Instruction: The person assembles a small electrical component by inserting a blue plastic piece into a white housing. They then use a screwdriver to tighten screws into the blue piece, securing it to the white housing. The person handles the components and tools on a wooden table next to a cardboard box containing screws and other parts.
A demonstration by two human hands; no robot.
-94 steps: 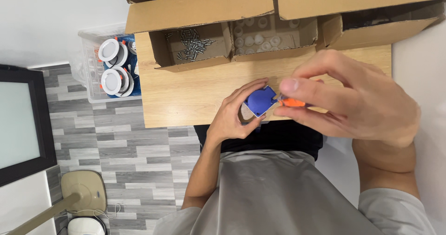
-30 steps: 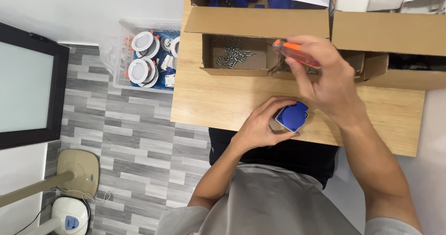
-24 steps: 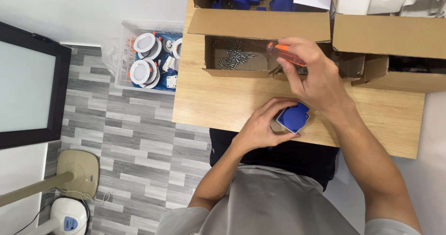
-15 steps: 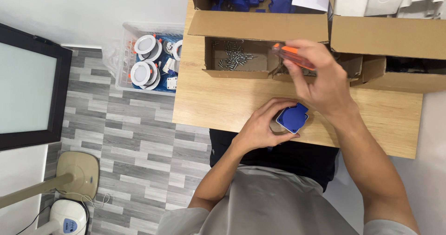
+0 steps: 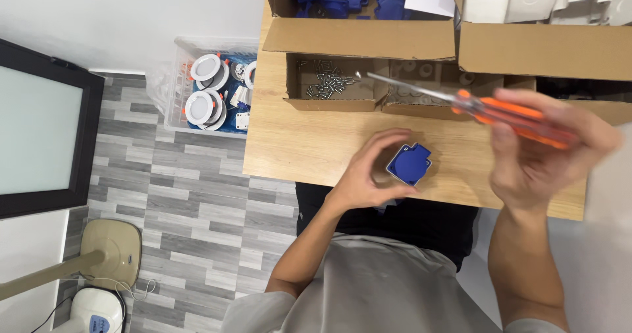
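Head view, looking down on a wooden table (image 5: pixel 309 142). My left hand (image 5: pixel 368 175) is curled around a blue socket housing (image 5: pixel 409 163) at the centre of the frame, pressing it to the tabletop close to the near edge. My right hand (image 5: pixel 546 155), at centre right, is closed on an orange-handled screwdriver (image 5: pixel 507 112); its steel shaft points toward the upper left, with the tip over a small cardboard box of screws (image 5: pixel 329 83). I judge the work partway: the housing is seated and held, but the tip is well apart from it, and whether a screw sits on the tip I cannot tell. Open tabletop lies left of the housing; cardboard boxes (image 5: pixel 546 43) crowd the far side, and the near edge leaves little margin. A clear bin of white round fittings (image 5: pixel 210 96) stands on the floor at upper left.
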